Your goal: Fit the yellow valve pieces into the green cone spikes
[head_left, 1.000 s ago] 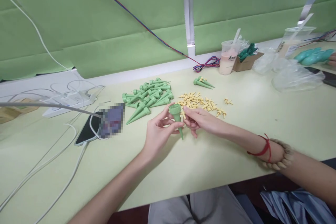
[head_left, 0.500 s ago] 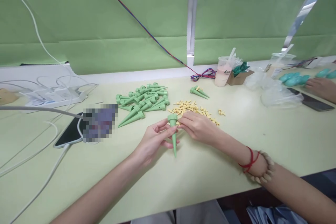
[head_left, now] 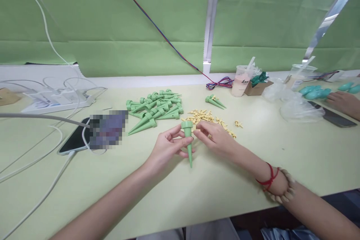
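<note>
Head view, the only one here.

Spike (head_left: pixel 188 143): one, green plastic, wide cap uppermost, held above the table (head_left: pixel 135 210) in front of the person, to the near side of the loose pegs (head_left: pixel 201 116).

Left hand (head_left: pixel 168 145): half closed, thumb across the front of the shaft, fingers round the side and behind. It has the spike securely.

Right hand (head_left: pixel 216 138): just right of the cap, fingers bent, thumb loosely facing the forefinger. Whether a peg sits between the tips I cannot tell.

Changes noted: a second ago the spike's round mouth showed and a yellow peg was plain in the right fingertips; now the cap is seen from its side. Half a second ago those fingertips were bunched against the cap; they have since loosened and drawn slightly off. I take this for a release or a change of grip in fitting the peg; a seated peg cannot be made out.

Direction: long axis nearly upright, cap up, narrow tip down, leaning a little to the person's right.

Also on the table: a heap of green spikes (head_left: pixel 165 109), left of the pegs; a pair (head_left: pixel 213 101) behind them, yellow showing at the caps.
</note>
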Tool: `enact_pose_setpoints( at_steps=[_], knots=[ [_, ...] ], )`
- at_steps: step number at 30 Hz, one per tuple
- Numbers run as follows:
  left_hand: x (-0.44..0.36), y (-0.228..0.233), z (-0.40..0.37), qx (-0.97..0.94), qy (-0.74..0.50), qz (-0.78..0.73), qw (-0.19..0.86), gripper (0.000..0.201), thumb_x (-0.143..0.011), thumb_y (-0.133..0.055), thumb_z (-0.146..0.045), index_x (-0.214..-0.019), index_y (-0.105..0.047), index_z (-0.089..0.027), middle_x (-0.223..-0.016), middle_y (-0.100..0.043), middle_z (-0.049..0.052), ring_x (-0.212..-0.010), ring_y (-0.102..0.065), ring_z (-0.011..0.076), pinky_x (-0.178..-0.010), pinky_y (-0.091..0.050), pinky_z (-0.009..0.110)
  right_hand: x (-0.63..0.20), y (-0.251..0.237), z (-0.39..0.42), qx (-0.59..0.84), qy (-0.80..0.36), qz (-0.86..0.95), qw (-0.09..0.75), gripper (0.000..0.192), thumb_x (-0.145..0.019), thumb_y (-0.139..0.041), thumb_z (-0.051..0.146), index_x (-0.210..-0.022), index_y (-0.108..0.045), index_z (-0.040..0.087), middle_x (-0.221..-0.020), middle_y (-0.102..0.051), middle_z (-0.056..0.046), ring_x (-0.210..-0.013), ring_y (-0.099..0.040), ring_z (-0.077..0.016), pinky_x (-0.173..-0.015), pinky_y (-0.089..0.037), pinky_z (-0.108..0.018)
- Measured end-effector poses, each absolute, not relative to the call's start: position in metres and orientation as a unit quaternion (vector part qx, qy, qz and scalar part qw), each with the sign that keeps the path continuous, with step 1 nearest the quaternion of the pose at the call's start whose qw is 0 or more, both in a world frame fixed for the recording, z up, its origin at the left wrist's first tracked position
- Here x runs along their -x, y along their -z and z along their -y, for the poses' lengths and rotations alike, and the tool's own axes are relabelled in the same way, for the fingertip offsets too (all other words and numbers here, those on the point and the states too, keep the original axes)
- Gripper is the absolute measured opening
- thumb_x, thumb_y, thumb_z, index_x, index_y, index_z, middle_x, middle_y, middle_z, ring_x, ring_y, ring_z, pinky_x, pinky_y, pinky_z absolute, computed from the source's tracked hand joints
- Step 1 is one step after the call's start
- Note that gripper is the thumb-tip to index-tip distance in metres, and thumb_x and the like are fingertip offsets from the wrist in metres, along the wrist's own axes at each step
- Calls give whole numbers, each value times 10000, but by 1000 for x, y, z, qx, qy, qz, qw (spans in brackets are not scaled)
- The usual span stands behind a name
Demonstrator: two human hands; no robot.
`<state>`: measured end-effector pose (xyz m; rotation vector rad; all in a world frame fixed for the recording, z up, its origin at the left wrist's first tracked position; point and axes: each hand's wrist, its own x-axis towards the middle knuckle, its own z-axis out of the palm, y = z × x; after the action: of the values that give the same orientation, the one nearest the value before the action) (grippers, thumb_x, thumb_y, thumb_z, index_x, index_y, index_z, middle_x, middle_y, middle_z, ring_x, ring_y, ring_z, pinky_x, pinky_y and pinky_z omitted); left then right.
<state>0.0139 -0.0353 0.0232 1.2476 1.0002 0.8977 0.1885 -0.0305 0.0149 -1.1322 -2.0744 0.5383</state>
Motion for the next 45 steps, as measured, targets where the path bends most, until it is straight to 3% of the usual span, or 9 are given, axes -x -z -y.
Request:
enact_pose_setpoints(
  at_steps=[4, 9, 12, 15, 19, 23, 32, 37, 45],
  knots=[
    [-10, -26, 33, -541, -358, -405, 644, 333, -637, -709, -347, -895, -612, -160, -705, -506, -24, -581, -648, 143, -450, -509, 174, -199, -12, 22, 374, 13, 872, 314, 262, -900, -368, 379, -908, -516, 163, -830, -563, -76, -762, -519, -163, -631, -408, -260],
    [-9, -25, 35, -564, -336, -388, 646, 339, -636, -704, -344, -916, -628, -170, -736, -550, -9, -605, -642, 146, -539, -553, 248, -202, -11, 19, 314, 94, 900, 288, 290, -923, -290, 315, -792, -501, 167, -727, -521, -67, -703, -479, -172, -579, -376, -267],
    [-10, -24, 36, -575, -350, -389, 629, 488, -611, -719, -304, -1076, -592, -223, -782, -559, -11, -643, -646, 150, -556, -557, 250, -195, -8, 24, 320, 13, 889, 328, 331, -922, -288, 318, -679, -464, 178, -648, -478, -32, -634, -457, -146, -563, -358, -256],
    [-11, -23, 36, -572, -379, -408, 602, 630, -589, -732, -268, -1185, -528, -264, -765, -548, -26, -636, -638, 136, -559, -557, 237, -187, -5, 31, 379, -172, 839, 349, 417, -925, -274, 375, -579, -405, 182, -538, -405, 20, -511, -405, -101, -509, -328, -230],
    [-10, -24, 36, -567, -414, -415, 579, 655, -580, -736, -250, -1198, -521, -279, -743, -531, -38, -644, -632, 131, -563, -562, 241, -185, -9, 34, 400, -327, 785, 341, 449, -910, -265, 466, -614, -441, 177, -538, -414, 30, -508, -409, -91, -496, -327, -217],
    [-10, -26, 35, -563, -433, -419, 566, 632, -601, -724, -270, -1199, -522, -291, -742, -493, -46, -658, -632, 126, -572, -562, 241, -188, -15, 33, 384, -346, 766, 381, 372, -909, -287, 459, -729, -459, 182, -604, -463, 24, -571, -457, -98, -568, -370, -227],
    [-10, -16, 34, -608, -451, -422, 497, 603, -599, -720, -274, -1179, -558, -245, -681, -536, -40, -617, -538, 93, -598, -524, 219, -180, -5, 30, 345, -478, 698, 406, 390, -888, -323, 483, -630, -343, 191, -571, -363, 48, -529, -411, -85, -562, -423, -232],
    [-11, -20, 36, -655, -447, -422, 439, 560, -651, -679, -313, -1190, -544, -242, -876, -612, 10, -628, -543, 100, -577, -515, 221, -175, -5, 29, 297, -597, 624, 407, 414, -869, -322, 524, -616, -298, 198, -541, -306, 65, -485, -341, -73, -534, -448, -244],
    [-10, -20, 35, -621, -419, -384, 540, 675, -699, -640, -367, -1312, -394, -231, -945, -631, 61, -698, -595, 138, -589, -529, 247, -178, -9, 33, 341, -512, 671, 414, 430, -891, -271, 502, -603, -340, 190, -536, -360, 44, -490, -387, -80, -501, -431, -221]
  ],
)
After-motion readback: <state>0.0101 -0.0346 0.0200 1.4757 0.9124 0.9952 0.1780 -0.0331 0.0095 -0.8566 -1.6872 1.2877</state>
